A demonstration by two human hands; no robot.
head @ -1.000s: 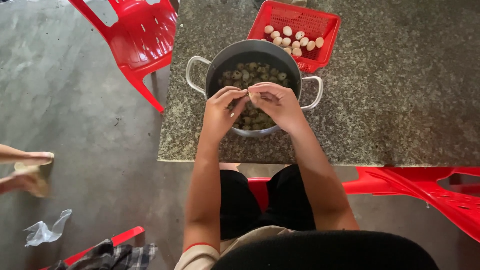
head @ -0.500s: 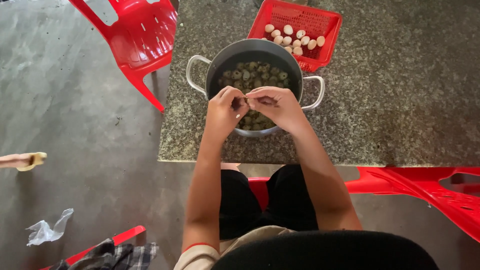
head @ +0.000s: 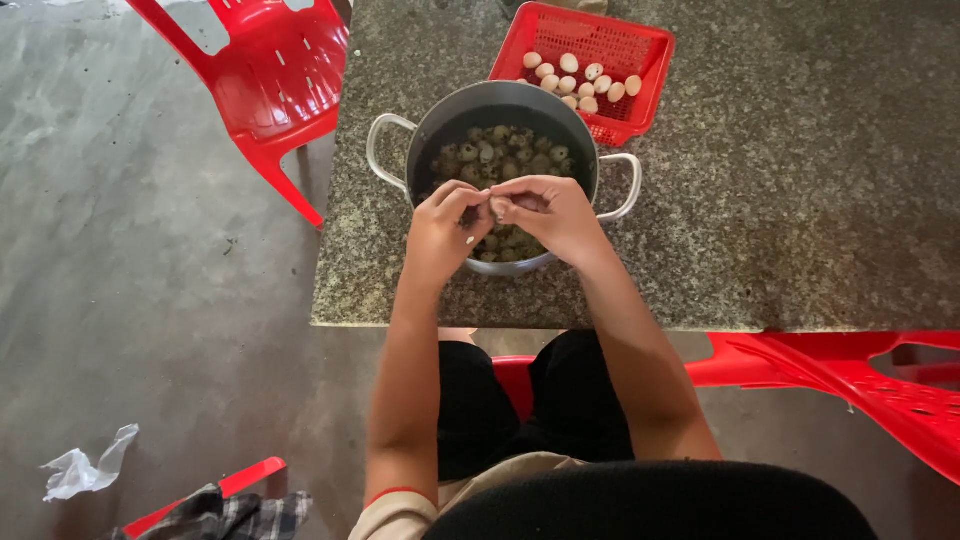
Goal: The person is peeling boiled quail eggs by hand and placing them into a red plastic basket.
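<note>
My left hand (head: 440, 232) and right hand (head: 552, 212) meet over the metal pot (head: 500, 110), both in a pinching grip on one small speckled egg (head: 497, 206) between my fingertips. More speckled eggs fill the pot on the granite table (head: 800, 200). Behind it sits a red basket (head: 640, 50) of pale peeled eggs (head: 580, 85). A red chair (head: 270, 80) stands left.

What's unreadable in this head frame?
- Small egg pinched between left hand and right hand: fingertips cover most of it, peel state unclear.
- Round grey metal pot: hands hide its near contents.
- Red plastic basket: far rim cut by top edge.
- Red plastic chair: cut by top edge.
</note>
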